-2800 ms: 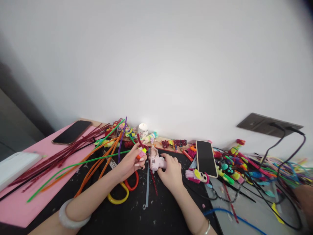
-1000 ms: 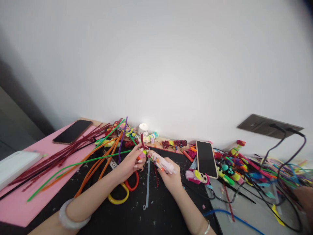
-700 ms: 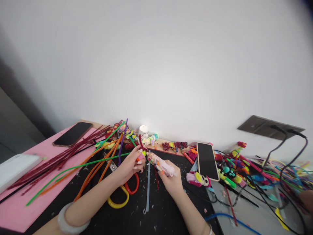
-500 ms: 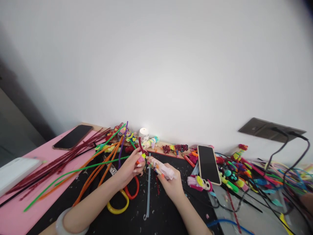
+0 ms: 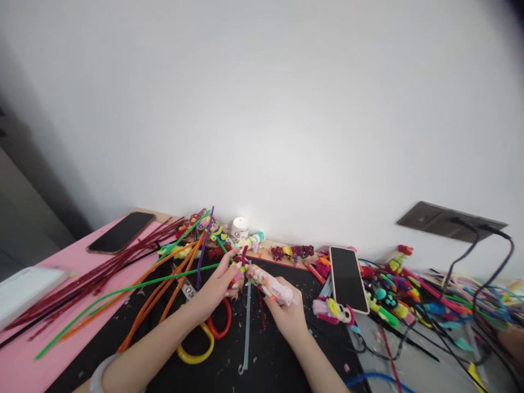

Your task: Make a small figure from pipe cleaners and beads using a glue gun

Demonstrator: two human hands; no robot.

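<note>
My right hand (image 5: 290, 319) is wrapped around a pale pink hot glue gun (image 5: 268, 284) whose body is smeared with coloured bits. Its tip points up and left at a small pipe-cleaner figure (image 5: 236, 268); whether they touch, I cannot tell. That figure, pink and yellow with a dark red stem sticking up, is pinched in the fingers of my left hand (image 5: 221, 284), which partly hide it. Below the hands a grey-blue strip (image 5: 247, 327) lies on the black mat (image 5: 282, 365). Scissors (image 5: 196, 349) with yellow and red handles lie under my left forearm.
Loose red pipe cleaners (image 5: 106, 275) and orange ones (image 5: 164, 297) spread on the left. A dark phone (image 5: 121, 232) lies on the pink board. A white-framed phone (image 5: 349, 279) and a pink figure (image 5: 333, 311) are at right, beside tangled cables and pipe cleaners. A paper cup (image 5: 239, 228) stands by the wall.
The figure in my left hand has shifted slightly right, and its red stem now leans the other way. The glue gun stays in my right hand, slightly lower in view.
</note>
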